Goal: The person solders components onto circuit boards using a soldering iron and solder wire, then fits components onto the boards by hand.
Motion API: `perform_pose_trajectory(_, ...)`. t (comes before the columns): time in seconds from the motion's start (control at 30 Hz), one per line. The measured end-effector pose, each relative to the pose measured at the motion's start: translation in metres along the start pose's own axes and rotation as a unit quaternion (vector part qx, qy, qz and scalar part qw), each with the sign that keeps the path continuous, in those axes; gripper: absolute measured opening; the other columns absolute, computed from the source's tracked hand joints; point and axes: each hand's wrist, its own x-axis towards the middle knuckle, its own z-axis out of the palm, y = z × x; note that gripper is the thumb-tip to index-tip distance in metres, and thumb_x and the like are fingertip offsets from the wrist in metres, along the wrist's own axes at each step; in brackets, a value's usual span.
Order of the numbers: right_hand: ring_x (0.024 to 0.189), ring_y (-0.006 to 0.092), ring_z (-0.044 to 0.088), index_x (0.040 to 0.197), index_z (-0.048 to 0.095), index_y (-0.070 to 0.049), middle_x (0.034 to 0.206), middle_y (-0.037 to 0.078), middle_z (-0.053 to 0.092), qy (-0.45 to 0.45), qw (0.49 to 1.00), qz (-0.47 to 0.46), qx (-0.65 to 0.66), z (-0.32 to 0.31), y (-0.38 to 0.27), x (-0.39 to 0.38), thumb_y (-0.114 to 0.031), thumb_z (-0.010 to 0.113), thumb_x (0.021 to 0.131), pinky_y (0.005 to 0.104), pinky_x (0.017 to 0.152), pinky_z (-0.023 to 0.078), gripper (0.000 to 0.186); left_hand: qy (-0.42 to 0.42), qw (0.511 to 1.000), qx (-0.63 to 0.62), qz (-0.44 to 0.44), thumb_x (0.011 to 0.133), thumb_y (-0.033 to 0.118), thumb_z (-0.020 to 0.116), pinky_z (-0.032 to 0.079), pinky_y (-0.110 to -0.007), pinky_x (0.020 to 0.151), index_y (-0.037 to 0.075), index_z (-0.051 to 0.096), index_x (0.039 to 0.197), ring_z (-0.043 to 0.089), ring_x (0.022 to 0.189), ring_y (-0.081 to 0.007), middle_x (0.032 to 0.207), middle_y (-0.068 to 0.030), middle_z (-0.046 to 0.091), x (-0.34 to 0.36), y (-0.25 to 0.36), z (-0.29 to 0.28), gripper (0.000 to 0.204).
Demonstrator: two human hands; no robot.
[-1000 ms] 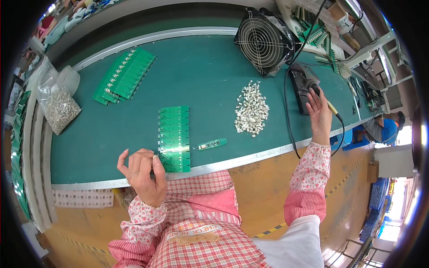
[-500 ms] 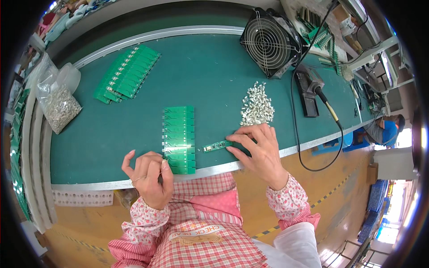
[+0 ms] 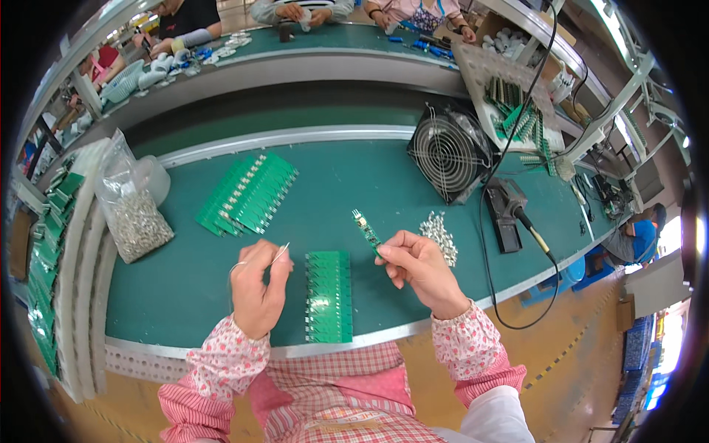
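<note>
My right hand pinches one end of a narrow green circuit board, raised at a slant over the bench with its far end pointing up and left. My left hand is closed on a thin pale wire; a short tip sticks out past thumb and forefinger. Between the hands, near the bench's front edge, lies a green circuit board panel of joined strips. Just beyond my right hand is a loose pile of small white and silver parts.
More green panels lie overlapped at the back left, beside a plastic bag of small parts. A black fan stands back right, near a soldering iron in its holder with a trailing cable. Other people work at the far bench.
My right hand has lifted the narrow board and tilted it up. My left hand has moved off the panel's edge and risen. The view has tipped up, showing the far bench.
</note>
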Motion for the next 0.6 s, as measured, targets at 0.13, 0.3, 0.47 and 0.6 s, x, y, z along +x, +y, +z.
perform_pose_trajectory(0.13, 0.064, 0.0046, 0.055, 0.094, 0.061, -0.001, 0.087, 0.006, 0.068, -0.005, 0.999, -0.017, 0.039, 0.011, 0.005, 0.023, -0.017, 0.069, 0.091, 0.0193, 0.052, 0.045, 0.018, -0.033, 0.999, -0.024, 0.004, 0.096, 0.009, 0.051, 0.041, -0.028, 0.060, -0.003, 0.057, 0.075, 0.054, 0.064, -0.0143, 0.072, -0.0090, 0.059, 0.026, -0.019, 0.015, 0.025)
perform_pose_trajectory(0.3, 0.063, 0.0044, 0.055, 0.096, 0.060, 0.000, 0.088, 0.007, 0.069, 0.025, 0.997, -0.068, 0.023, 0.013, 0.020, 0.034, -0.014, 0.068, 0.092, 0.0190, 0.050, 0.045, 0.017, -0.040, 0.998, -0.045, -0.019, 0.097, 0.008, 0.051, 0.042, -0.031, 0.064, -0.003, 0.057, 0.075, 0.055, 0.067, -0.0169, 0.069, -0.0090, 0.057, 0.021, -0.037, 0.029, 0.025)
perform_pose_trajectory(0.47, 0.061, 0.0046, 0.055, 0.096, 0.059, 0.000, 0.088, 0.008, 0.069, 0.040, 0.997, -0.059, 0.031, 0.012, 0.016, 0.036, -0.014, 0.069, 0.092, 0.0189, 0.049, 0.045, 0.017, -0.076, 0.997, -0.025, -0.007, 0.095, 0.005, 0.051, 0.039, -0.033, 0.068, -0.001, 0.056, 0.073, 0.054, 0.066, -0.0194, 0.069, -0.0083, 0.057, 0.022, -0.032, 0.026, 0.023)
perform_pose_trajectory(0.6, 0.061, 0.0045, 0.055, 0.096, 0.059, 0.000, 0.088, 0.008, 0.069, 0.041, 0.998, -0.045, 0.030, 0.011, 0.017, 0.035, -0.013, 0.069, 0.092, 0.0188, 0.048, 0.045, 0.017, -0.087, 0.995, -0.044, -0.011, 0.095, 0.005, 0.051, 0.038, -0.032, 0.069, -0.001, 0.056, 0.073, 0.053, 0.065, -0.0189, 0.069, -0.0077, 0.058, 0.021, -0.033, 0.028, 0.023)
